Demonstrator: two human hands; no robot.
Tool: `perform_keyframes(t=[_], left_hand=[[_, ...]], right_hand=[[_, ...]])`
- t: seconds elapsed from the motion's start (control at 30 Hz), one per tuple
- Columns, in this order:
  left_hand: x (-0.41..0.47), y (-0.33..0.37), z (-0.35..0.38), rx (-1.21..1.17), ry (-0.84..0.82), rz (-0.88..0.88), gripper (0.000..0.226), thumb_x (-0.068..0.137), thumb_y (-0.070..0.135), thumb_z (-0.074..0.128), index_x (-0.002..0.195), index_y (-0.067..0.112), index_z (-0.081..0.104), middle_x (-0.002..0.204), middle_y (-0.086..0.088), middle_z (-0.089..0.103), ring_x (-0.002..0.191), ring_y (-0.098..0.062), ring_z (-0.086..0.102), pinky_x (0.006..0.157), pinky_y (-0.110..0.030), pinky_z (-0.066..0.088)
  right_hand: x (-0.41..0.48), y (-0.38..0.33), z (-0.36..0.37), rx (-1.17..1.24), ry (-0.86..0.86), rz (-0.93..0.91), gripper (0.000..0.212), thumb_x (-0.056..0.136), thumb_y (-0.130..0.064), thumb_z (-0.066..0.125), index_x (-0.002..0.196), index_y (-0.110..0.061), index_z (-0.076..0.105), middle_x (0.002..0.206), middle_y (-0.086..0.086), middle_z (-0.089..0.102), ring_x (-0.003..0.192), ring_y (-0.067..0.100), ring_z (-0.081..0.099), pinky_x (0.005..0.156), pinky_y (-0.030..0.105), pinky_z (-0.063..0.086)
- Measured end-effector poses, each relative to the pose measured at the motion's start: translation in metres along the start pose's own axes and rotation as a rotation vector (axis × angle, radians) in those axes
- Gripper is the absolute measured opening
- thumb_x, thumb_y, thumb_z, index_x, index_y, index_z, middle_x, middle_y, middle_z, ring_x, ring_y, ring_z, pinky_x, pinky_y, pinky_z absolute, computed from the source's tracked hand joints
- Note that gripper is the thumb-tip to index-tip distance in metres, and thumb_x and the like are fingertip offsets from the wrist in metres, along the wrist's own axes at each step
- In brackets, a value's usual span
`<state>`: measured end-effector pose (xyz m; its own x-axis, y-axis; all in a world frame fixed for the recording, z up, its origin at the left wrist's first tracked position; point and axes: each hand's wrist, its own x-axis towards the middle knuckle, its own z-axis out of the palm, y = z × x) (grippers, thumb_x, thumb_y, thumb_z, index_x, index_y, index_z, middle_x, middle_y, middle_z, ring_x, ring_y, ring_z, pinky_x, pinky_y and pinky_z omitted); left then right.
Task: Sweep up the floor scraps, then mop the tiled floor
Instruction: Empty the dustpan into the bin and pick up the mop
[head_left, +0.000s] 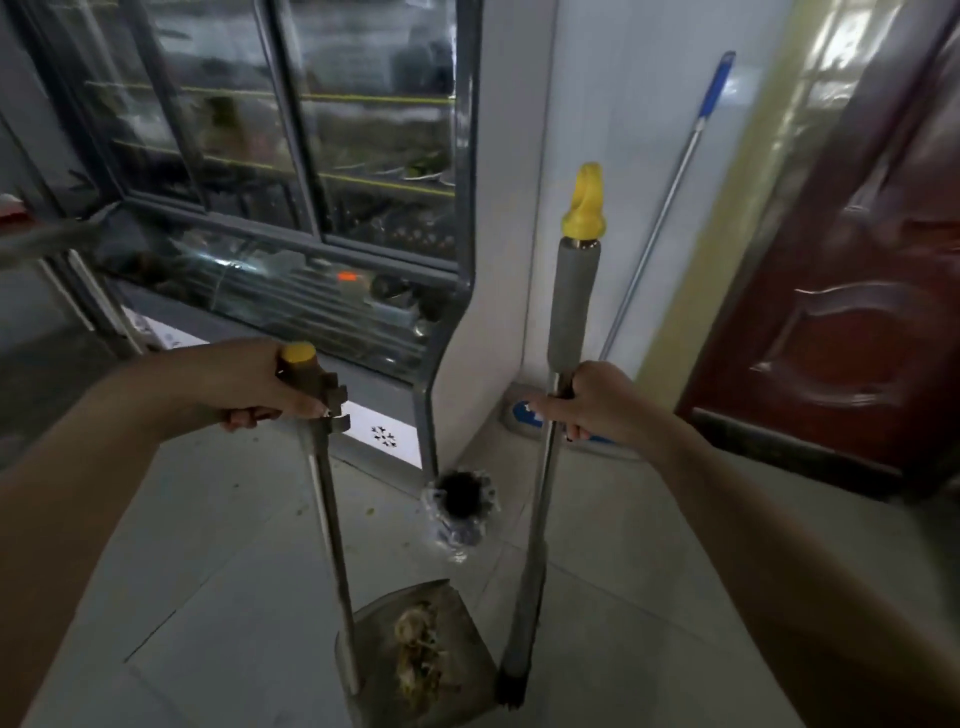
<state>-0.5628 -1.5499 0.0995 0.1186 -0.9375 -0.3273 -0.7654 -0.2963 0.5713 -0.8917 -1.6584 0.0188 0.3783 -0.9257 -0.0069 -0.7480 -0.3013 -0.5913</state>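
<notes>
The broom (571, 301) stands almost upright right of centre. Its long axis runs from the yellow cap at the top, through a grey foam sleeve and a metal shaft, down to the dark head on the near floor, with the top leaning slightly right. The right hand (597, 402) grips the bare shaft just below the sleeve, fingers curled round it. To its left the dustpan (452, 613) sits on the floor close to the broom head, and a heap of yellowish scraps (418, 654) lies in its tray. Its long handle rises up and a little leftward to a yellow-capped brown grip. The left hand (249, 384) clamps this grip, fingers wrapped underneath (which way the tray's mouth faces is hard to tell). The tiled floor (208, 545) is pale grey with dark joints, and a few small bits lie on it further off. Between the two handles, farther away, stands a small bin (462, 506) lined with clear plastic. A glass-fronted cabinet (311, 208) fills the far left. A mop (660, 218) with a blue grip leans in the white wall (597, 104) corner, and a dark brown door (841, 312) is on the right.
</notes>
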Motion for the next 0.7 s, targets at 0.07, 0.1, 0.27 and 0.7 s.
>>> perform_keyframes(t=[0.07, 0.1, 0.27, 0.7], left_hand=[[0.013, 0.021, 0.014, -0.008, -0.029, 0.008, 0.024, 0.081, 0.017, 0.071, 0.098, 0.001, 0.067, 0.043, -0.004, 0.041, 0.034, -0.012, 0.037, 0.034, -0.020, 0.032], [0.020, 0.031, 0.020, -0.013, -0.050, 0.014, 0.026, 0.081, 0.017, 0.071, 0.099, -0.001, 0.067, 0.044, -0.004, 0.041, 0.034, -0.012, 0.037, 0.033, -0.020, 0.032], [0.076, 0.071, 0.042, 0.043, -0.131, 0.054, 0.019, 0.081, 0.021, 0.071, 0.083, 0.002, 0.068, 0.036, 0.003, 0.044, 0.029, -0.008, 0.039, 0.032, -0.017, 0.033], [0.220, 0.154, 0.090, 0.010, -0.365, -0.022, 0.028, 0.083, 0.024, 0.069, 0.078, -0.001, 0.058, 0.040, 0.000, 0.040, 0.031, -0.011, 0.038, 0.038, -0.021, 0.037]], right_hand=[[0.000, 0.023, -0.009, -0.027, 0.041, 0.053, 0.043, 0.080, -0.049, 0.066, 0.051, -0.020, 0.056, 0.041, -0.013, 0.060, 0.032, -0.001, 0.054, 0.033, 0.007, 0.034], [0.003, 0.033, -0.014, -0.047, 0.060, 0.077, 0.043, 0.081, -0.049, 0.066, 0.051, -0.020, 0.054, 0.040, -0.016, 0.059, 0.032, -0.003, 0.053, 0.031, 0.005, 0.031], [0.034, 0.079, -0.031, -0.031, 0.121, 0.207, 0.036, 0.080, -0.046, 0.069, 0.059, -0.022, 0.052, 0.034, -0.016, 0.053, 0.029, -0.007, 0.049, 0.031, 0.009, 0.032], [0.165, 0.152, -0.074, -0.185, 0.147, 0.265, 0.040, 0.081, -0.051, 0.066, 0.060, -0.022, 0.048, 0.051, -0.009, 0.053, 0.042, 0.002, 0.051, 0.039, 0.013, 0.032]])
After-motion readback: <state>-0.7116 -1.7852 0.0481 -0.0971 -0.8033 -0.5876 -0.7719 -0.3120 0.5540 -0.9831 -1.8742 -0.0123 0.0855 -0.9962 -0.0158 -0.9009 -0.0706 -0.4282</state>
